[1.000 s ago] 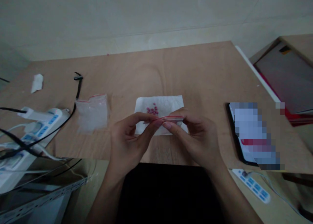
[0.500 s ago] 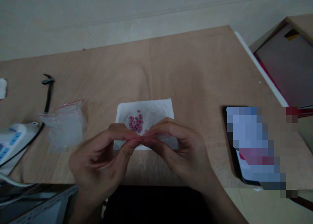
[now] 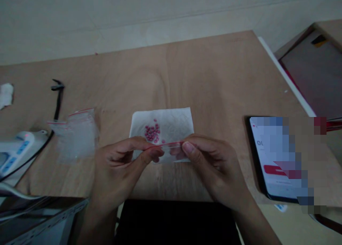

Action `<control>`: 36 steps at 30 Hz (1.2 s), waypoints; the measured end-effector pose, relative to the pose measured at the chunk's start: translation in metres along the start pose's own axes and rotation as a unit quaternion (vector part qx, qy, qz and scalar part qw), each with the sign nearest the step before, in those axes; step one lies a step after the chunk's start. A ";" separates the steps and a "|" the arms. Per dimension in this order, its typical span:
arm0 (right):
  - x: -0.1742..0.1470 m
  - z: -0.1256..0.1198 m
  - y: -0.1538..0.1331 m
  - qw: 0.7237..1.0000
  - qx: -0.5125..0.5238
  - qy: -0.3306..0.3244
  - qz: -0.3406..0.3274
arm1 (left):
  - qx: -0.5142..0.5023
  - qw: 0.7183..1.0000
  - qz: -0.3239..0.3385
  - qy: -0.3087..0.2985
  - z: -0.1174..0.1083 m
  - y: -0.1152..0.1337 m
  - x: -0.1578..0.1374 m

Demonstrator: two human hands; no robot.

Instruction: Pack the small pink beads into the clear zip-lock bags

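My left hand (image 3: 125,166) pinches the left end of a small clear zip bag (image 3: 171,148) along its red top strip. At the other end of the strip, my right hand (image 3: 213,166) grips the bag between thumb and forefinger. The strip is stretched nearly level between them, and I cannot tell whether the bag's mouth is parted. Just beyond the fingers, a white paper sheet (image 3: 176,120) lies on the table. Several small pink pills (image 3: 152,132) are clustered on its left half. My hands cover part of the paper's near edge.
More clear zip bags (image 3: 77,138) with red strips lie to the left, beside a black cable (image 3: 57,106) and a white power strip (image 3: 24,152). A phone (image 3: 272,159), partly blurred out, lies at the right. A white scrap (image 3: 5,95) is at the far left.
My hands have moved apart sideways, from fingertips together to holding the two ends of the bag's strip, which now shows stretched between them. The view has shifted slightly.
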State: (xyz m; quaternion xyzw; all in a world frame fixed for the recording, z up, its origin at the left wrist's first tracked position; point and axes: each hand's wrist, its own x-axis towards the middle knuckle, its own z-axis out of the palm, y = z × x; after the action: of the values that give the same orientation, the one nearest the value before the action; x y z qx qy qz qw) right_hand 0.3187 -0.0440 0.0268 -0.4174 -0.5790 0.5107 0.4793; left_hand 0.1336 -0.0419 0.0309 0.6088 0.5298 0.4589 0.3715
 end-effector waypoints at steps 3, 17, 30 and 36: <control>-0.003 0.002 -0.001 0.999 -0.014 0.032 0.015 | -0.008 0.999 -0.041 -0.006 0.000 0.003 -0.003; -0.016 0.021 -0.006 0.991 -0.042 0.124 -0.002 | -0.060 0.997 -0.053 -0.008 0.017 0.012 -0.008; -0.011 0.030 -0.007 0.985 -0.132 0.108 -0.028 | -0.056 0.989 -0.110 -0.077 -0.023 0.003 -0.018; 0.010 -0.005 -0.008 0.964 -0.131 0.227 -0.033 | 0.144 0.968 -0.068 0.194 -0.075 -0.030 -0.014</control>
State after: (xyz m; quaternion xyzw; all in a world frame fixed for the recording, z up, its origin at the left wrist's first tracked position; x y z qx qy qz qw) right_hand 0.3219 -0.0339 0.0360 -0.5621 -0.5306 0.3058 0.5558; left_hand 0.0529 -0.0533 0.0235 0.5174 0.6925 0.4609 0.2008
